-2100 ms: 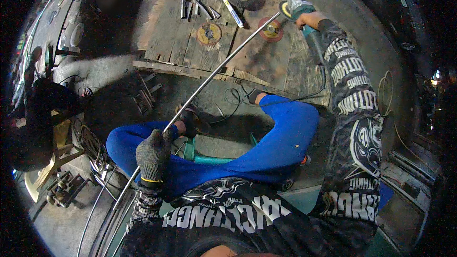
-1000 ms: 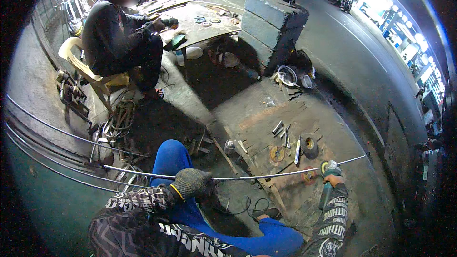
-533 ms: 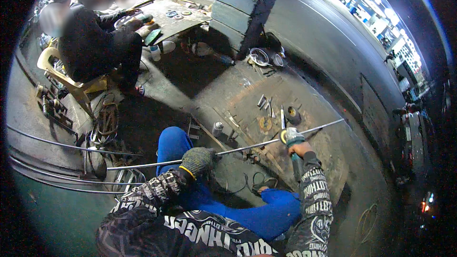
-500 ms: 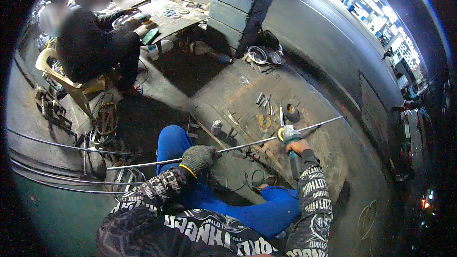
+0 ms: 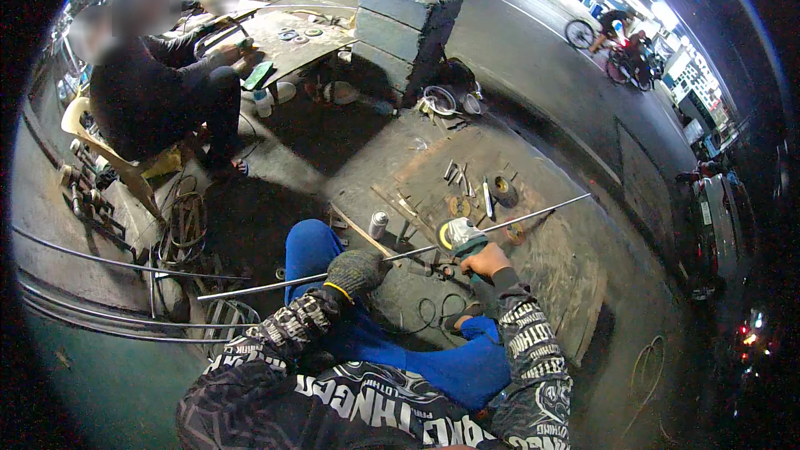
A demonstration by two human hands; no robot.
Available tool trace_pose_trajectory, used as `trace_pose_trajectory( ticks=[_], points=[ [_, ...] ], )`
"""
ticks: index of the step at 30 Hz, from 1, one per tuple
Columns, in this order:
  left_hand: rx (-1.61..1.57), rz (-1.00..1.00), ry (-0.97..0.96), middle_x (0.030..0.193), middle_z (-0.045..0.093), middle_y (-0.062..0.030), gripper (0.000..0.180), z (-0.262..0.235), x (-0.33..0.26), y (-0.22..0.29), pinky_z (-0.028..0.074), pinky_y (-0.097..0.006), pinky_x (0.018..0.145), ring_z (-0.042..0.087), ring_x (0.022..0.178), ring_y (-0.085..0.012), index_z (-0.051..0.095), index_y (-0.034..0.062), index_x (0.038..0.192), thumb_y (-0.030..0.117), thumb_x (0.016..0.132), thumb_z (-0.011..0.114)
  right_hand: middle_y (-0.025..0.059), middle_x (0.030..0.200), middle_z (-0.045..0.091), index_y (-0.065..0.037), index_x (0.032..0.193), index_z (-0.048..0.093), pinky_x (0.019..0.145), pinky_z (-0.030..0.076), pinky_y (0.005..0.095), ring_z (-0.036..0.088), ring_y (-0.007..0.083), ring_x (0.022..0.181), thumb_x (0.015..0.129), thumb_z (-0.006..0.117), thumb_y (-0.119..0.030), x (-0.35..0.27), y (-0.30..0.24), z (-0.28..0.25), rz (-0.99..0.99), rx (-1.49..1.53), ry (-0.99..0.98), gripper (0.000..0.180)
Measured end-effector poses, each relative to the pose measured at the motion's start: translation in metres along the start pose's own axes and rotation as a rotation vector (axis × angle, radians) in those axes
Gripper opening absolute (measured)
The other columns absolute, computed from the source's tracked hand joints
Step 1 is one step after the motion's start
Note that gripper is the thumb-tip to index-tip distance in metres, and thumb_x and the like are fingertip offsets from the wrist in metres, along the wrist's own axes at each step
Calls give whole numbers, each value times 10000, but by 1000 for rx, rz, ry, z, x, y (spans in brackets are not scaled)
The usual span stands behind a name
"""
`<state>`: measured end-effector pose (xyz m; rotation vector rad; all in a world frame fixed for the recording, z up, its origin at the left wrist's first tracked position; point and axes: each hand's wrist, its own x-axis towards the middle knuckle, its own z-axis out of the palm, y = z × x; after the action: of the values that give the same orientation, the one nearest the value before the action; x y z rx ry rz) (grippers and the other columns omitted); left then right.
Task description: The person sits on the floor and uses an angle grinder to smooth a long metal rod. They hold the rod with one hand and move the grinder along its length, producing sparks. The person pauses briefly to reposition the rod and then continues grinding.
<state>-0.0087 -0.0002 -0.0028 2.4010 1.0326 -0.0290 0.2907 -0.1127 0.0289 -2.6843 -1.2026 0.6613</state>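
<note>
Rod (image 5: 533, 218) spans the knees: gloved left hand (image 5: 357, 269) closes its grip around it for steadiness, while right hand (image 5: 485, 261) clasps the grinder (image 5: 459, 237) against it.

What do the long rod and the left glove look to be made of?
Rod: likely bare steel, thin, grey, glinting along its length. Left hand glove: knitted fabric, dark grey speckled weave with a yellow cuff band; its fibre can't be told.

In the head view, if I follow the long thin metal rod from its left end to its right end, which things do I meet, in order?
Long thin metal rod → gloved left hand gripping it → green angle grinder in the bare right hand → round rusty disc on the floor → rod's free right end.
</note>
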Motion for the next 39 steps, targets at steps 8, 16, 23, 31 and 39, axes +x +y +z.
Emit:
trace_pose_trajectory(
  ticks=[8,16,23,31,39],
  points=[
    [41,26,-47,940,719,-206,437,8,9,-1,542,-535,807,694,906,-403,720,98,1061,478,965,527,279,1008,718,63,971,724,864,561,425,702,397,987,558,888,-419,-26,-32,-10,-33,60,-96,655],
    [-31,1,-101,889,721,-207,431,-5,16,-4,544,-530,783,698,872,-410,716,73,1034,446,970,510,299,1039,710,114,951,716,868,568,433,709,389,985,504,902,-389,-5,-15,-20,97,-24,-52,698],
    [-2,-21,-108,875,708,-229,397,-9,17,0,523,-552,780,689,885,-425,702,72,1017,418,975,512,286,1031,716,124,926,707,839,569,436,713,384,966,510,899,-383,17,21,-30,111,25,-92,684],
    [44,22,-24,812,699,-218,318,1,5,-13,522,-566,701,683,802,-438,675,104,948,406,922,581,244,875,726,72,780,710,745,570,414,715,333,799,510,874,-364,48,77,-8,207,-10,-5,537],
    [40,-13,-46,764,689,-219,321,0,19,-9,527,-561,672,685,751,-433,667,97,932,401,934,565,222,895,729,6,823,740,772,566,410,711,332,835,529,861,-389,86,109,-31,342,-51,-45,507]
  ],
)
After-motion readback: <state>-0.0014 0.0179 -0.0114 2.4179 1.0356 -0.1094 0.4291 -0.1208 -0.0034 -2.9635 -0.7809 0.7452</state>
